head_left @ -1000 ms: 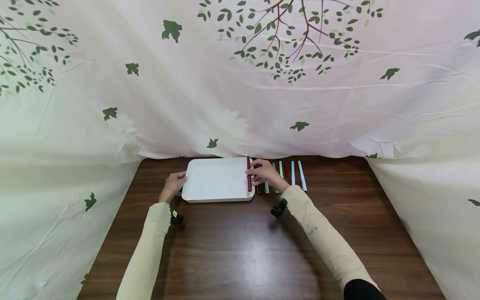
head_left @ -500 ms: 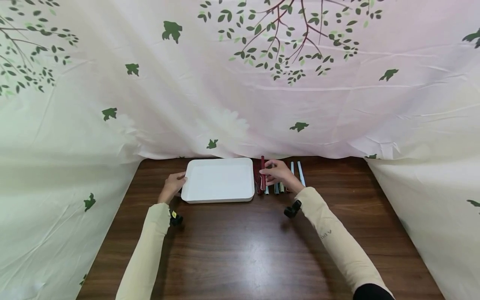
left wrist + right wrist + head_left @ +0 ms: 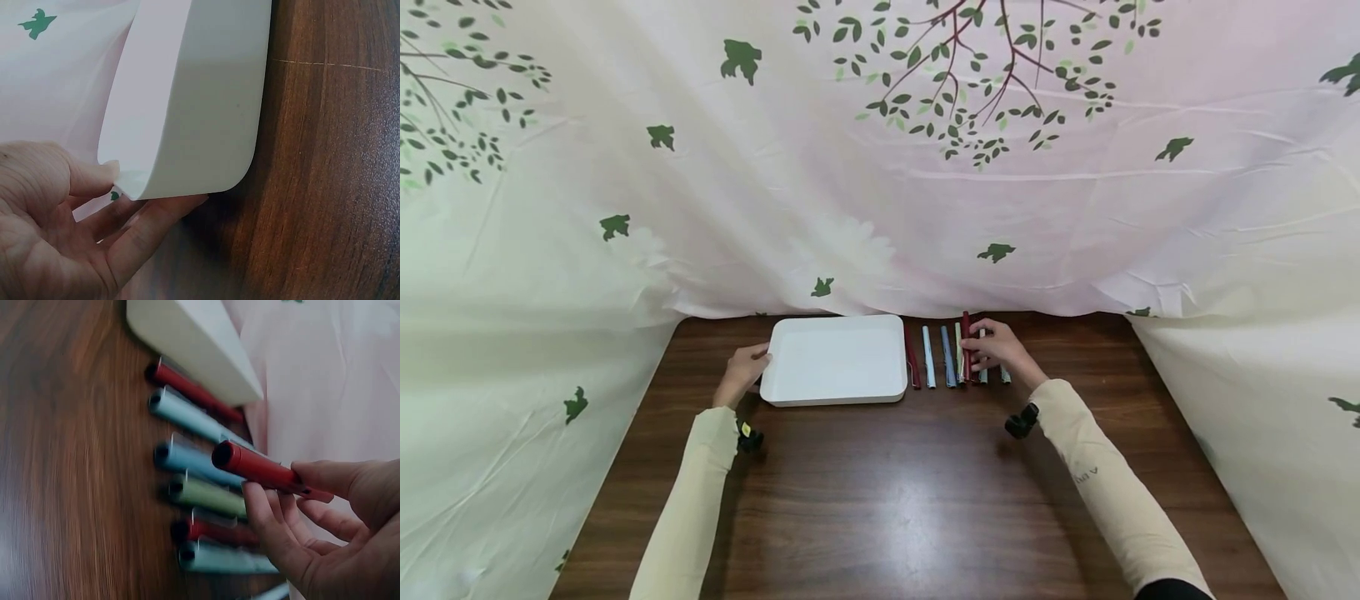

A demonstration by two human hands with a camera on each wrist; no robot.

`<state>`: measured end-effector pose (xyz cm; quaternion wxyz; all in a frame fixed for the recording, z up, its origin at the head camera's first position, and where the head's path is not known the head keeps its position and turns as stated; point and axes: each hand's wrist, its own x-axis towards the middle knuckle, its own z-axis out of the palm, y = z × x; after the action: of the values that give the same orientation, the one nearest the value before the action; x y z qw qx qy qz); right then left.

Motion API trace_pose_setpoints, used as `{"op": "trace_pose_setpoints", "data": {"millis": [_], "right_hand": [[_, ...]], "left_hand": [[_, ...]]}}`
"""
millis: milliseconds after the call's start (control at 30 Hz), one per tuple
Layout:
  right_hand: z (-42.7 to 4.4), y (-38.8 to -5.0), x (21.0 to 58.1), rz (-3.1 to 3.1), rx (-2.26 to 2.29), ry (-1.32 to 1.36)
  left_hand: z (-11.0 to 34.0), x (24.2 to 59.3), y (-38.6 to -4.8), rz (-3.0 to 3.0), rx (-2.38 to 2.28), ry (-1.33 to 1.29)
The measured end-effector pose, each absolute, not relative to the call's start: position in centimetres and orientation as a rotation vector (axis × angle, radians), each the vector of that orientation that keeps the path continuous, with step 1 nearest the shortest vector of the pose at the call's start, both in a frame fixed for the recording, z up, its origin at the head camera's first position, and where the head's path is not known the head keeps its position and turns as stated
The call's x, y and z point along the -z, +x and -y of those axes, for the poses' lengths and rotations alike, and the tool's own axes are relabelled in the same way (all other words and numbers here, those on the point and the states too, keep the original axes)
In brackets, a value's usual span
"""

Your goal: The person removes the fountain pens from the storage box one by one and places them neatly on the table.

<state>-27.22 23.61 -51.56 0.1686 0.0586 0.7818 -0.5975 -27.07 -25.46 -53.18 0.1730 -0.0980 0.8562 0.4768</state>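
Observation:
My left hand (image 3: 742, 375) holds the left end of a white rectangular tray (image 3: 835, 358). In the left wrist view, the thumb is on the tray's rim and the fingers lie against its outer wall (image 3: 212, 112). A red pen (image 3: 259, 465) is pinched between the thumb and fingers of my right hand (image 3: 1000, 348), raised above a row of pens. Lying side by side right of the tray are a dark red pen (image 3: 187, 390), a light blue pen (image 3: 194, 419), a blue pen (image 3: 197, 464), a green pen (image 3: 209, 497) and others partly hidden by my right hand.
The dark brown wooden table (image 3: 865, 492) stretches in front of the tray and pens. Behind it hangs a pale cloth (image 3: 880, 233) printed with branches and green birds, which also runs along both sides.
The right hand has carried the red pen from over the tray's right edge rightward above the row of pens. My left hand and the tray stay in place.

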Motion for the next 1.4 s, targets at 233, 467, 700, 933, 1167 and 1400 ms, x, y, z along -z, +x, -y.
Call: {"op": "trace_pose_setpoints", "data": {"millis": [233,467,700,933,1167,1400], "right_hand": [[-25.9,-27.4,52.0,-2.263,1.693,0.148],[-28.7,-27.3,52.2,-2.355,1.633,0.190],[-30.8,-26.9,52.9,-2.430,1.557,0.266],[-31.6,-26.9,54.0,-2.529,1.432,0.264],[-31.9,-27.2,54.3,-2.556,1.336,0.239],[-32.2,-27.3,53.8,-2.581,1.234,0.199]], "left_hand": [[25.8,53.1,-26.9,-2.416,-1.371,-0.288],[25.7,53.0,-27.1,-2.423,-1.383,-0.279],[25.4,53.0,-26.9,-2.438,-1.343,-0.275],[25.4,53.0,-26.9,-2.446,-1.337,-0.287],[25.4,53.1,-27.0,-2.409,-1.374,-0.314],[25.4,53.1,-27.1,-2.407,-1.388,-0.314]]}}
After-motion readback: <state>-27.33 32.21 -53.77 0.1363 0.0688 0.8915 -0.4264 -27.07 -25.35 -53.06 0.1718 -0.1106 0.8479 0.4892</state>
